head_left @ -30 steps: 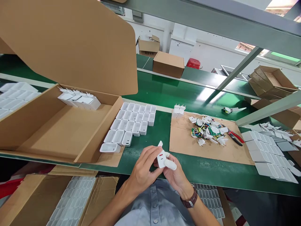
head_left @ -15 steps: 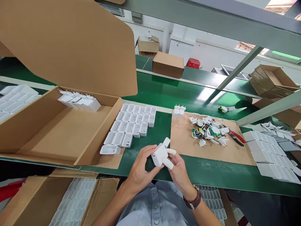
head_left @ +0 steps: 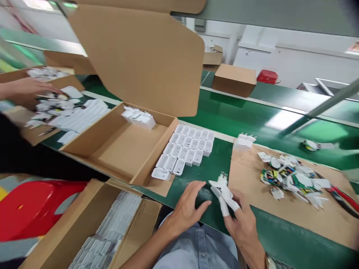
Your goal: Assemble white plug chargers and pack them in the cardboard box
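Note:
My right hand (head_left: 242,220) pinches a white charger plug (head_left: 221,185), pins upward, between fingers in white finger cots, just above the green table edge. My left hand (head_left: 188,204) lies beside it with fingers stretched out and nothing in them, fingertips close to the charger. Ahead of my hands lies a block of white charger shells (head_left: 187,147) in rows, open sides up, on the green mat. The open cardboard box (head_left: 120,147) to the left holds a small row of finished chargers (head_left: 138,116) at its back wall.
A cardboard sheet (head_left: 252,194) on the right carries a heap of scrap parts (head_left: 291,175) and red-handled cutters (head_left: 343,200). Another person's hand (head_left: 30,87) reaches over white parts at far left. A box of white trays (head_left: 112,228) stands below the table edge. A red stool (head_left: 39,207) is lower left.
The camera has swung left. My left hand has let go of the charger and opened; my right hand alone holds it, now turned pins up. A neighbour's hand has come into view.

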